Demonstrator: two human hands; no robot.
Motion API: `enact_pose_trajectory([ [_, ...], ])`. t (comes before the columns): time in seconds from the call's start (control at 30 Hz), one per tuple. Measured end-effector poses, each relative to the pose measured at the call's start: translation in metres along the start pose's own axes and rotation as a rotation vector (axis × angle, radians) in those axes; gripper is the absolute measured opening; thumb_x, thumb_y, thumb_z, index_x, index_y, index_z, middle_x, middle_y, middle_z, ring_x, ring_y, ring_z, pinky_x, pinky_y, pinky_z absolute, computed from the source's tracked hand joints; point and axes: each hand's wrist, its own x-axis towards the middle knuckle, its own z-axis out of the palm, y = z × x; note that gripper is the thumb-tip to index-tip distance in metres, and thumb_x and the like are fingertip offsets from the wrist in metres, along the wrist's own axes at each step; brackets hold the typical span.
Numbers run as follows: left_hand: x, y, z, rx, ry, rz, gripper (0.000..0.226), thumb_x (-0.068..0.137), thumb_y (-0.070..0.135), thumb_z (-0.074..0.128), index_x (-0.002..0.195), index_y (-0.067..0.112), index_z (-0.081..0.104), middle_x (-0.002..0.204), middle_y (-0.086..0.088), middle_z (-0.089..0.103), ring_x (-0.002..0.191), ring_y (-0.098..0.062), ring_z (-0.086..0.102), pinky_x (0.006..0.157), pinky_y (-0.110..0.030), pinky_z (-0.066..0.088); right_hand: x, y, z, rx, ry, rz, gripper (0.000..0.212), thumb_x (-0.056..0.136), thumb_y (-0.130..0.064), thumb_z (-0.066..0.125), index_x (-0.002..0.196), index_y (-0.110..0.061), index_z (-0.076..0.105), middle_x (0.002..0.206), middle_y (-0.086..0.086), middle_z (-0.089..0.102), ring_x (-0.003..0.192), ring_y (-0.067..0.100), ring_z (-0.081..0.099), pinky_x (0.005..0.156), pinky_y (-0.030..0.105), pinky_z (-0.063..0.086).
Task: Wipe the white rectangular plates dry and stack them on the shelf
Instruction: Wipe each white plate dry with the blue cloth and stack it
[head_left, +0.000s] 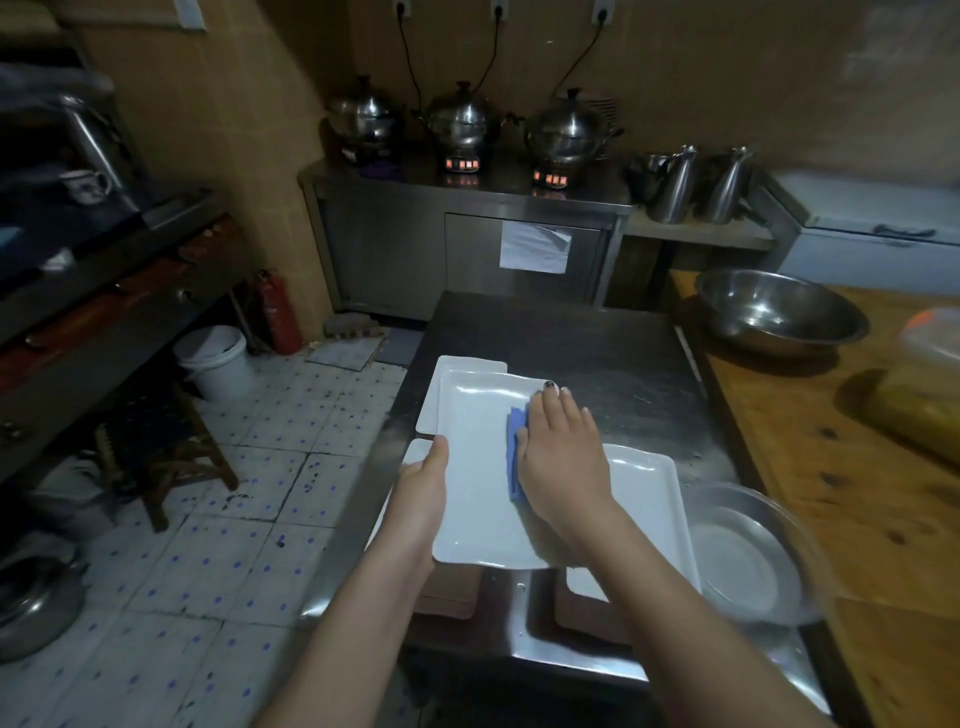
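A white rectangular plate (475, 467) is held over the steel counter (597, 353). My left hand (427, 480) grips its left edge, thumb on the rim. On the plate's right side my right hand (558, 452) lies flat, pressing a blue cloth (516, 452); only the cloth's left edge shows beside the palm. Another white plate (457, 366) lies partly hidden beneath at the far side, another plate (652, 499) lies to the right under my right forearm, and a plate corner (415, 452) shows by my left thumb.
A shallow metal dish (748, 551) sits at the right of the counter. A large steel bowl (779, 312) rests on the wooden table (841, 493). Three steamer pots (462, 122) stand on the far steel cabinet. A white bucket (218, 358) and wooden stool (161, 441) stand on the floor at left.
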Motion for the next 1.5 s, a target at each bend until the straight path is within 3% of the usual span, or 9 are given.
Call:
enact_pose_trajectory([
  [0.23, 0.006, 0.002, 0.003, 0.026, 0.008, -0.006, 0.042, 0.097, 0.046, 0.034, 0.092, 0.016, 0.062, 0.078, -0.001, 0.068, 0.064, -0.018, 0.066, 0.042, -0.02, 0.048, -0.033, 0.004, 0.009, 0.077, -0.041, -0.074, 0.054, 0.102, -0.034, 0.017, 0.151, -0.013, 0.009, 0.16, 0.002, 0.004, 0.147, 0.019, 0.003, 0.118, 0.034, 0.003],
  [0.37, 0.003, -0.004, 0.011, 0.088, -0.014, -0.003, 0.043, 0.096, 0.049, 0.037, 0.081, 0.019, 0.064, 0.082, -0.002, 0.071, 0.076, -0.024, 0.069, 0.067, -0.033, 0.057, 0.004, 0.015, -0.001, 0.024, 0.001, -0.005, 0.052, 0.103, -0.032, 0.017, 0.149, -0.01, 0.015, 0.159, 0.005, 0.01, 0.146, 0.021, 0.007, 0.118, 0.034, 0.005],
  [0.5, 0.007, 0.0, 0.012, 0.052, -0.003, -0.01, 0.043, 0.095, 0.048, 0.038, 0.081, 0.017, 0.064, 0.079, -0.003, 0.071, 0.069, -0.022, 0.069, 0.056, -0.027, 0.054, 0.012, 0.018, -0.006, 0.06, -0.027, -0.016, 0.053, 0.103, -0.033, 0.019, 0.15, -0.011, 0.011, 0.16, 0.005, 0.005, 0.147, 0.022, 0.003, 0.118, 0.034, 0.003],
  [0.63, 0.015, 0.007, 0.006, -0.022, 0.029, 0.001, 0.041, 0.098, 0.043, 0.036, 0.1, 0.01, 0.06, 0.084, -0.006, 0.068, 0.066, -0.021, 0.065, 0.046, -0.023, 0.049, -0.025, 0.005, 0.007, 0.085, -0.049, -0.132, 0.056, 0.102, -0.034, 0.021, 0.15, -0.009, 0.009, 0.159, 0.007, 0.003, 0.147, 0.021, 0.001, 0.117, 0.036, 0.001],
  [0.8, 0.016, 0.007, 0.011, 0.074, 0.035, 0.007, 0.047, 0.097, 0.046, 0.034, 0.097, 0.01, 0.064, 0.093, -0.012, 0.07, 0.083, -0.03, 0.068, 0.078, -0.043, 0.056, -0.016, 0.005, 0.01, 0.052, -0.057, -0.062, 0.055, 0.102, -0.035, 0.014, 0.151, -0.012, 0.006, 0.16, 0.005, 0.0, 0.147, 0.019, -0.002, 0.117, 0.037, -0.004],
  [0.93, 0.016, 0.005, 0.016, 0.104, 0.018, -0.003, 0.045, 0.096, 0.048, 0.034, 0.078, 0.016, 0.061, 0.092, -0.011, 0.07, 0.087, -0.032, 0.067, 0.086, -0.049, 0.053, 0.017, 0.001, 0.001, 0.05, -0.035, -0.02, 0.055, 0.102, -0.036, 0.015, 0.151, -0.012, 0.007, 0.16, 0.005, 0.001, 0.147, 0.021, -0.001, 0.117, 0.037, -0.006],
  [1.23, 0.019, 0.009, 0.02, 0.182, -0.042, 0.057, 0.04, 0.098, 0.045, 0.032, 0.083, 0.021, 0.061, 0.093, -0.01, 0.069, 0.089, -0.03, 0.066, 0.084, -0.038, 0.053, 0.05, -0.008, -0.01, 0.033, 0.04, -0.348, 0.052, 0.103, -0.034, 0.017, 0.152, -0.018, 0.01, 0.16, -0.003, -0.001, 0.146, 0.014, -0.005, 0.115, 0.034, -0.009],
  [1.37, 0.023, 0.008, 0.018, 0.119, -0.045, 0.067, 0.041, 0.098, 0.042, 0.035, 0.081, 0.017, 0.062, 0.081, -0.004, 0.069, 0.072, -0.022, 0.066, 0.06, -0.025, 0.05, 0.047, 0.01, -0.008, 0.001, 0.002, -0.173, 0.054, 0.102, -0.039, 0.012, 0.152, -0.019, 0.005, 0.16, -0.003, -0.004, 0.146, 0.016, -0.007, 0.112, 0.033, -0.013],
  [1.5, 0.023, 0.004, 0.024, 0.047, -0.02, 0.049, 0.041, 0.097, 0.042, 0.037, 0.082, 0.016, 0.064, 0.082, -0.004, 0.07, 0.075, -0.024, 0.067, 0.062, -0.029, 0.053, 0.026, 0.009, -0.005, 0.032, -0.012, 0.037, 0.055, 0.102, -0.038, 0.012, 0.152, -0.015, 0.002, 0.16, 0.003, -0.004, 0.147, 0.02, -0.005, 0.114, 0.034, -0.01],
])
